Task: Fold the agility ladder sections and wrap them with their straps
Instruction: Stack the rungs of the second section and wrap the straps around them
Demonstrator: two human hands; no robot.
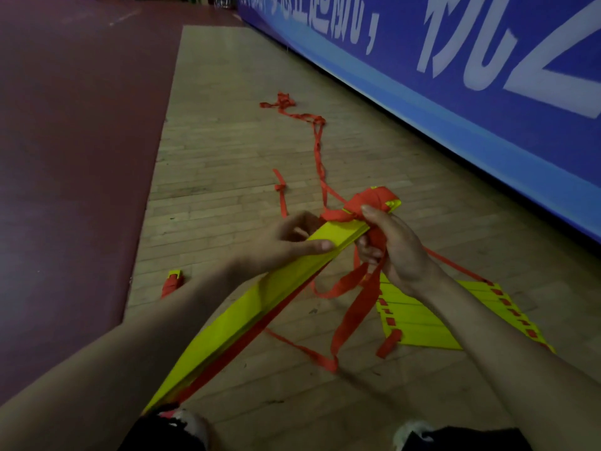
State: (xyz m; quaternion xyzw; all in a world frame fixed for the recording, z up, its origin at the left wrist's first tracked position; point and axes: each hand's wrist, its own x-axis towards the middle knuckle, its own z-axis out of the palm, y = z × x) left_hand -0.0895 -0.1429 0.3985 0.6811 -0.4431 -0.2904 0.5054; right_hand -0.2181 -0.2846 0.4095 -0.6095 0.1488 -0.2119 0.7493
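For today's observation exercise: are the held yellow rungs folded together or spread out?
Folded: the yellow rungs lie stacked as one bundle in the left hand, red strap wound round the far end.

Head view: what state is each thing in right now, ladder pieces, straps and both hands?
rung stack: folded together, far end raised.
red strap: partly wound round the stack's far end.
left hand: grips the stack.
right hand: grips the strap.
second ladder section: lying flat on the floor.
small bundle: wrapped, on the floor.
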